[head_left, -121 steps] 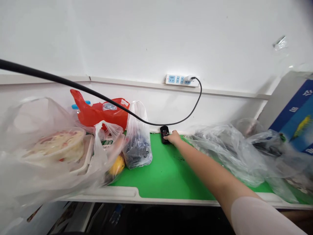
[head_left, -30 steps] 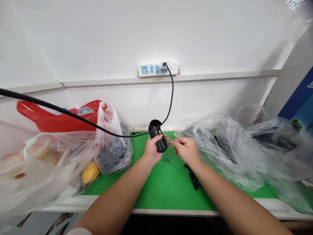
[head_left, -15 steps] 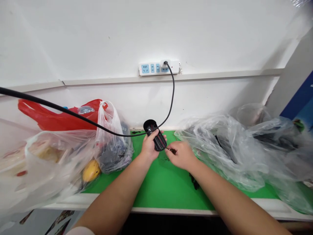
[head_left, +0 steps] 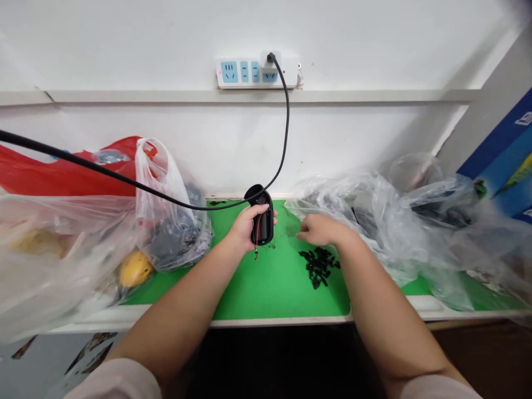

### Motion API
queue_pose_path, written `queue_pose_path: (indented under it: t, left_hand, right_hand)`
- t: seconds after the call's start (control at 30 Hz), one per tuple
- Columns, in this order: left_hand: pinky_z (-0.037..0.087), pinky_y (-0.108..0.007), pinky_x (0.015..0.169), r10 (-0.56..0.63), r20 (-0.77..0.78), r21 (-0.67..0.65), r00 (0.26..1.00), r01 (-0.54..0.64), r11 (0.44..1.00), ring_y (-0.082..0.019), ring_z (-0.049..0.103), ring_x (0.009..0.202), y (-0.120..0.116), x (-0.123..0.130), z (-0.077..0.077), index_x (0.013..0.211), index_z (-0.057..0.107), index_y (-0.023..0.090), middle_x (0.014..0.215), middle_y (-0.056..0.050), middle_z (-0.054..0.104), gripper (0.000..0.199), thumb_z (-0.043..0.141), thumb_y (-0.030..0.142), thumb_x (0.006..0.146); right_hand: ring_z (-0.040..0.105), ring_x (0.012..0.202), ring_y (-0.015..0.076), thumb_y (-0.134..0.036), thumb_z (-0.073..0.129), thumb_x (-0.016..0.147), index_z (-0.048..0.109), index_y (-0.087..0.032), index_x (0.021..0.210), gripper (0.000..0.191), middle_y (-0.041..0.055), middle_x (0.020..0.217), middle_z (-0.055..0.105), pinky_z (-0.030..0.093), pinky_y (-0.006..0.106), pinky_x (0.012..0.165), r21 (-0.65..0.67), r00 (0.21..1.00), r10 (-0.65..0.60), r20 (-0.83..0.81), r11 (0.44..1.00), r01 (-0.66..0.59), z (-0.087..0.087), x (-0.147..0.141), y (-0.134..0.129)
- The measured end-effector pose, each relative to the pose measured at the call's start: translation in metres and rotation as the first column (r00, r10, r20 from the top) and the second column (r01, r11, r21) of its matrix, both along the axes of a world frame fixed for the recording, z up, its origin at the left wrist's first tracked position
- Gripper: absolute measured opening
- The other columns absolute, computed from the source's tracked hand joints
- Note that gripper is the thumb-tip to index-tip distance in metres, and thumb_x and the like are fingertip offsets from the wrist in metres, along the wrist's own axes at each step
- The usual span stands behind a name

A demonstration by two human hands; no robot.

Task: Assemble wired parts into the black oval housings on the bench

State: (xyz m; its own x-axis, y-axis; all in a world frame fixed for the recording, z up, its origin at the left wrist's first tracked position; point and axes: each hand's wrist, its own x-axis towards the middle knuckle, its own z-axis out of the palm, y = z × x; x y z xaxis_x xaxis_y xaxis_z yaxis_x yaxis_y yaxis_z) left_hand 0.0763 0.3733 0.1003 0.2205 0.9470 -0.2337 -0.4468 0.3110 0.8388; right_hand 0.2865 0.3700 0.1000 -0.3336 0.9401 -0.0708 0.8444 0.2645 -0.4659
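My left hand [head_left: 243,228] is wrapped round a black plastic housing [head_left: 263,228] with a flared, cup-like top end. A thin red wire [head_left: 257,228] runs down its open face, and the wire's end hangs past the lower edge. To the right, above the green mat, my right hand [head_left: 321,229] is closed with its fingers curled in. Whatever those fingertips hold, if anything, is hidden. Just below that hand lies a heap of small black plastic pieces [head_left: 319,268].
A black cable [head_left: 286,127] drops from a white power strip [head_left: 257,73] and crosses in front of the housing. Plastic bags [head_left: 170,233] crowd the left, one with a yellow item [head_left: 135,269]. More clear bags [head_left: 374,221] lie right. The green mat [head_left: 257,296] covers the table.
My right hand has moved away from the housing's lower end to the right. The red wire's end now hangs free. The view has shifted, bringing the heap of black pieces into sight.
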Motion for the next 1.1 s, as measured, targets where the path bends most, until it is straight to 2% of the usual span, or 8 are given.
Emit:
queue_pose_path:
  t: [0.07,0.17,0.27,0.33,0.5,0.67,0.87,1.1]
  left_hand:
    - [0.047,-0.023,0.045,-0.060,0.001,-0.034,0.998,0.060,0.998,-0.014,0.062,0.055,-0.003,0.002,-0.001,0.084,0.062,0.011,0.077,-0.007,0.068,0.025,0.067,0.031,0.069]
    - [0.047,-0.023,0.045,-0.120,-0.002,-0.060,0.993,0.120,0.991,-0.014,0.061,0.054,-0.007,0.005,-0.001,0.082,0.062,0.011,0.074,-0.008,0.067,0.022,0.065,0.030,0.071]
    - [0.048,-0.024,0.047,-0.120,-0.007,-0.038,0.993,0.119,0.992,-0.015,0.061,0.053,-0.008,0.007,-0.001,0.083,0.061,0.011,0.071,-0.008,0.066,0.019,0.064,0.024,0.071]
    - [0.049,-0.025,0.048,-0.111,-0.008,-0.009,0.994,0.111,0.994,-0.015,0.061,0.054,-0.009,0.007,-0.002,0.084,0.060,0.011,0.072,-0.008,0.067,0.020,0.065,0.023,0.069]
    - [0.048,-0.024,0.047,-0.111,-0.018,0.045,0.994,0.111,0.993,-0.015,0.060,0.055,-0.010,0.006,-0.006,0.082,0.060,0.012,0.073,-0.007,0.066,0.022,0.068,0.026,0.067]
    - [0.046,-0.022,0.044,-0.133,-0.017,0.069,0.991,0.133,0.989,-0.013,0.058,0.051,-0.010,0.004,-0.007,0.078,0.059,0.012,0.071,-0.006,0.065,0.023,0.068,0.029,0.065]
    - [0.044,-0.022,0.043,-0.101,-0.019,0.088,0.995,0.103,0.991,-0.013,0.057,0.050,-0.013,0.003,-0.005,0.082,0.055,0.014,0.069,-0.005,0.064,0.027,0.069,0.029,0.064]
    - [0.045,-0.021,0.044,-0.117,-0.014,0.130,0.993,0.118,0.984,-0.011,0.056,0.049,-0.013,0.002,-0.003,0.080,0.055,0.013,0.068,-0.005,0.063,0.027,0.068,0.029,0.065]
  right_hand:
    - [0.037,0.043,0.0050,-0.029,0.063,0.069,0.063,-0.013,0.057,0.020,0.0015,0.050,0.054,0.025,0.021,0.048,-0.080,0.995,0.062,0.074,0.995,-0.056,0.001,0.002,-0.003]
    - [0.040,0.044,0.0060,-0.034,0.067,0.067,0.067,-0.014,0.062,0.020,0.0011,0.054,0.057,0.027,0.021,0.048,-0.179,0.988,0.137,0.073,0.976,-0.122,0.003,0.001,-0.006]
    - [0.044,0.046,0.0073,-0.031,0.076,0.058,0.070,-0.016,0.064,0.018,0.0008,0.055,0.058,0.030,0.021,0.050,-0.274,0.984,0.165,0.072,0.951,-0.140,0.001,-0.003,-0.007]
    - [0.044,0.046,0.0075,-0.028,0.078,0.055,0.070,-0.016,0.064,0.017,0.0005,0.055,0.058,0.031,0.021,0.049,-0.293,0.984,0.161,0.075,0.947,-0.133,-0.003,-0.006,-0.007]
    - [0.041,0.042,0.0061,-0.021,0.076,0.054,0.069,-0.015,0.060,0.012,0.0005,0.050,0.057,0.028,0.019,0.045,-0.258,0.983,0.165,0.076,0.956,-0.141,-0.011,-0.011,-0.005]
    - [0.043,0.044,0.0067,-0.016,0.070,0.057,0.070,-0.014,0.063,0.007,0.0019,0.055,0.059,0.029,0.020,0.045,-0.237,0.983,0.157,0.099,0.963,-0.130,-0.010,-0.016,-0.008]
    - [0.045,0.046,0.0074,-0.014,0.060,0.057,0.071,-0.016,0.069,0.016,0.0006,0.058,0.061,0.030,0.018,0.044,-0.187,0.975,0.185,0.125,0.969,-0.160,-0.011,-0.020,-0.010]
    - [0.045,0.048,0.0078,-0.013,0.059,0.055,0.069,-0.014,0.068,0.016,0.0010,0.057,0.060,0.028,0.019,0.044,-0.153,0.982,0.169,0.090,0.976,-0.154,-0.010,-0.020,-0.011]
